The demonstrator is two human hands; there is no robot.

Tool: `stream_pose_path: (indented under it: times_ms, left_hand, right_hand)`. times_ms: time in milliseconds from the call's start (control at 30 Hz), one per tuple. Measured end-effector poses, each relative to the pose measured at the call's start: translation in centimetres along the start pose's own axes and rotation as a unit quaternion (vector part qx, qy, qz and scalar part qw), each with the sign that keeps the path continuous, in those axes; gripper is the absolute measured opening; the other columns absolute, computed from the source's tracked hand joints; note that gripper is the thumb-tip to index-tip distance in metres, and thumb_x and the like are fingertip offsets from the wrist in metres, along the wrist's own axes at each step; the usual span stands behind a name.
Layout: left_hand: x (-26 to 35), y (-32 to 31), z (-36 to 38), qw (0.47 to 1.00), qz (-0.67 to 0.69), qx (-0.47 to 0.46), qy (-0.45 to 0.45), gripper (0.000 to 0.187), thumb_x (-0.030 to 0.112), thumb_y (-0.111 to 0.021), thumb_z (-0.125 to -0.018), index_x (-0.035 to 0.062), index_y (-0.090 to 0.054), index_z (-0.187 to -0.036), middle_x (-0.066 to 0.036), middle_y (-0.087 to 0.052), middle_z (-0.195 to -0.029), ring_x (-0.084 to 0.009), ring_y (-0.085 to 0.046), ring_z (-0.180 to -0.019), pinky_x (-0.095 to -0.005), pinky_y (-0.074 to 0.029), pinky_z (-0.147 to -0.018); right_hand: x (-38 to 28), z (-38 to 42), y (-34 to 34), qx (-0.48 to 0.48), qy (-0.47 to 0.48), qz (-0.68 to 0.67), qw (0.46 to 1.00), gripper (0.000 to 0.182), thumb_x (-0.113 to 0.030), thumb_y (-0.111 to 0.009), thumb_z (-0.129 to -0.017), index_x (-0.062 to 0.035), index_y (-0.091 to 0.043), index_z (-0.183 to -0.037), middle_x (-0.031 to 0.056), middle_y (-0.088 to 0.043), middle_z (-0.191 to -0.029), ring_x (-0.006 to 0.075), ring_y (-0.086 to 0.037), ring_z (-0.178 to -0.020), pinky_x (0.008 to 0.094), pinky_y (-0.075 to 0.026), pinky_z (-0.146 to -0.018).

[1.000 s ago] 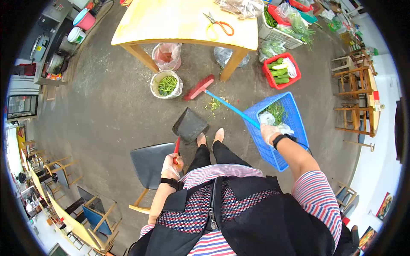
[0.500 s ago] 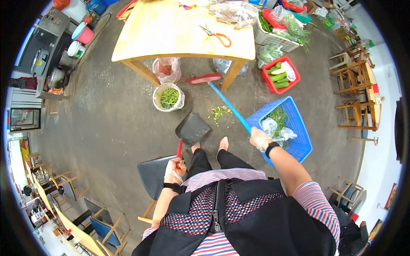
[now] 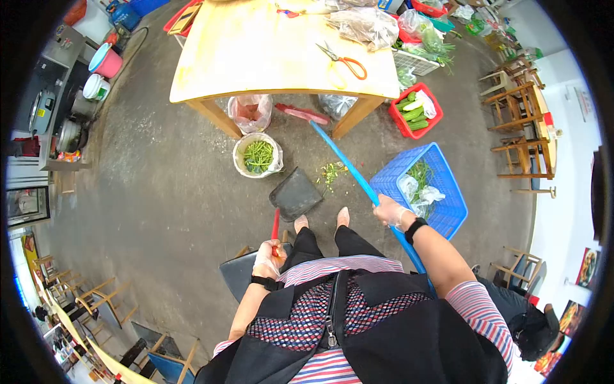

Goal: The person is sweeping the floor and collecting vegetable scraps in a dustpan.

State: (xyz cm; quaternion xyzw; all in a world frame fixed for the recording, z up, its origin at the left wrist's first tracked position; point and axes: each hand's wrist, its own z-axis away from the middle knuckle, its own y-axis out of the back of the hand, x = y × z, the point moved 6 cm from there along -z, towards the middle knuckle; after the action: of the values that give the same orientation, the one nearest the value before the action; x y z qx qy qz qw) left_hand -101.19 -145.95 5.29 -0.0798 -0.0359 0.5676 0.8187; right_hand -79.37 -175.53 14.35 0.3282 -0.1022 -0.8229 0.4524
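My left hand (image 3: 268,257), in a clear plastic glove, is closed round the red handle of a dustpan (image 3: 295,194). The black pan lies on the floor in front of my feet. Gloved as well, my right hand (image 3: 391,212) grips the blue pole of a broom (image 3: 348,163). The broom's red head (image 3: 302,113) is at the near edge of the wooden table, partly beneath it. A scatter of green and yellow vegetable scraps (image 3: 332,174) lies on the floor between the dustpan and the pole.
Scissors (image 3: 343,61) lie on the wooden table (image 3: 256,57). Below it stand a bucket of green vegetable pieces (image 3: 242,168) and a bagged bin (image 3: 251,114). A blue crate (image 3: 451,198) and a red basket of cucumbers (image 3: 427,128) are on the right. A black-seated chair (image 3: 236,275) is beside my left arm.
The view has shifted slightly. The broom pole now reaches back past my right forearm, and its head is a little further under the table. Both hands keep their holds.
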Motion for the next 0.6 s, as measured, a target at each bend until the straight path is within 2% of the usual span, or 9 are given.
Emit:
stream_pose_path:
  times_ms: [67,133,167,233,300,400,467,567,600]
  left_hand:
    - [0.8,-0.6,-0.1,0.998,-0.034,-0.055,0.004,0.010,0.002,-0.047,-0.072,0.0065,-0.042,-0.064,-0.001,-0.039,-0.048,-0.0106,-0.034,-0.036,-0.0217,-0.028,-0.034]
    - [1.5,-0.7,-0.1,0.999,-0.031,-0.027,-0.001,0.011,0.002,-0.047,-0.072,0.0068,-0.042,-0.063,0.000,-0.039,-0.047,-0.0108,-0.034,-0.036,-0.0218,-0.027,-0.034]
    - [1.8,-0.3,-0.2,1.000,-0.026,0.004,-0.007,0.012,0.002,-0.047,-0.072,0.0072,-0.041,-0.062,0.000,-0.038,-0.047,-0.0111,-0.034,-0.035,-0.0219,-0.027,-0.034]
    - [2.2,-0.2,0.0,0.999,-0.046,-0.002,-0.004,0.013,0.001,-0.046,-0.072,0.0075,-0.041,-0.062,0.000,-0.037,-0.046,-0.0111,-0.034,-0.035,-0.0220,-0.027,-0.034]
    - [2.6,-0.4,0.0,0.999,-0.033,-0.012,-0.005,0.013,0.001,-0.046,-0.072,0.0077,-0.040,-0.062,0.001,-0.036,-0.046,-0.0108,-0.034,-0.035,-0.0222,-0.027,-0.033]
    - [3.3,-0.4,0.2,0.999,-0.040,-0.003,-0.003,0.013,0.001,-0.045,-0.072,0.0076,-0.039,-0.062,0.000,-0.037,-0.046,-0.0108,-0.035,-0.035,-0.0220,-0.028,-0.033]
    - [3.8,-0.5,0.3,0.999,-0.044,-0.011,-0.010,0.012,0.001,-0.045,-0.072,0.0072,-0.039,-0.063,0.000,-0.037,-0.047,-0.0111,-0.035,-0.035,-0.0218,-0.029,-0.033]
    - [4.4,-0.1,-0.2,0.999,-0.042,0.000,-0.015,0.009,0.001,-0.045,-0.072,0.0061,-0.039,-0.069,0.000,-0.037,-0.047,-0.0111,-0.036,-0.035,-0.0212,-0.029,-0.033]
    - [4.4,0.2,-0.3,0.999,-0.041,0.001,-0.016,0.008,0.001,-0.045,-0.073,0.0060,-0.039,-0.070,0.000,-0.038,-0.048,-0.0109,-0.036,-0.035,-0.0213,-0.029,-0.033]
  right_hand:
    - [-1.1,-1.9,-0.8,-0.030,-0.017,-0.002,0.999,0.010,-0.007,-0.049,-0.063,-0.0004,-0.045,-0.057,0.0079,-0.042,-0.044,0.0189,-0.044,-0.037,0.0335,-0.033,-0.036]
    - [-1.4,-4.3,-2.3,-0.086,-0.090,-0.026,0.992,0.009,-0.007,-0.047,-0.064,0.0014,-0.049,-0.061,0.0082,-0.043,-0.044,0.0187,-0.046,-0.039,0.0331,-0.034,-0.037]
    - [-1.2,-5.2,-3.8,-0.121,-0.068,-0.022,0.990,0.012,-0.011,-0.047,-0.068,-0.0083,-0.041,-0.058,0.0016,-0.040,-0.046,0.0123,-0.038,-0.035,0.0276,-0.028,-0.032]
    - [-0.3,-3.9,-5.3,-0.106,-0.077,-0.032,0.991,0.014,-0.011,-0.048,-0.068,-0.0090,-0.041,-0.056,0.0005,-0.039,-0.045,0.0110,-0.037,-0.034,0.0266,-0.028,-0.032]
    - [-0.9,-1.3,-5.1,-0.149,-0.024,-0.077,0.986,0.014,-0.012,-0.048,-0.068,-0.0080,-0.042,-0.055,0.0009,-0.040,-0.044,0.0095,-0.037,-0.034,0.0249,-0.029,-0.033]
    - [-2.2,2.0,-3.9,-0.141,-0.016,0.038,0.989,0.009,-0.011,-0.048,-0.067,-0.0033,-0.046,-0.062,0.0077,-0.046,-0.048,0.0171,-0.046,-0.038,0.0304,-0.035,-0.036]
    - [-4.1,2.2,-2.3,0.002,0.008,0.134,0.991,0.014,-0.009,-0.048,-0.066,0.0030,-0.049,-0.074,0.0170,-0.053,-0.058,0.0266,-0.055,-0.051,0.0360,-0.041,-0.045]
    - [-4.3,-1.3,-2.5,0.058,0.032,0.229,0.971,0.024,-0.008,-0.048,-0.065,0.0070,-0.048,-0.084,0.0231,-0.056,-0.069,0.0321,-0.058,-0.062,0.0385,-0.044,-0.054]
    - [-4.3,-2.8,-2.7,0.014,0.031,0.222,0.974,0.020,-0.008,-0.047,-0.066,0.0070,-0.051,-0.079,0.0218,-0.056,-0.065,0.0298,-0.058,-0.057,0.0376,-0.044,-0.050]
